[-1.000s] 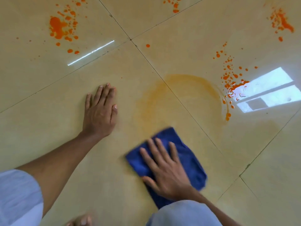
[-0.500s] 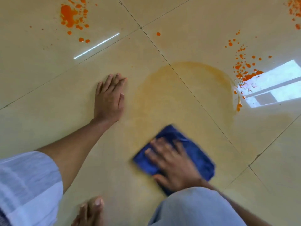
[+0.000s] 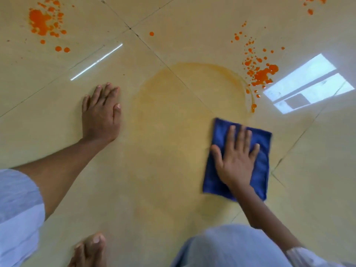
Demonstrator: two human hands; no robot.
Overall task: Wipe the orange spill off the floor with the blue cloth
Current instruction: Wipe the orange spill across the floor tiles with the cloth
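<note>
- Pressing flat on the blue cloth (image 3: 258,170), the right hand (image 3: 236,160) has its fingers straight and spread; nothing is pinched.
- The cloth lies on the tiled floor (image 3: 173,209) at the right edge of a pale orange smear (image 3: 173,112), just below the thick orange splatter (image 3: 262,74).
- The left hand (image 3: 101,116) rests palm-down beside the smear, fingers straight and close together, seemingly as a prop.
- Risk: a loaded cloth could drag pigment wider, thinning the stain rather than lifting it.
- Risk: a wet glossy tile could let the propping hand or bare foot (image 3: 90,249) slip.
- More splatters (image 3: 44,22) sit well apart and could be missed.
</note>
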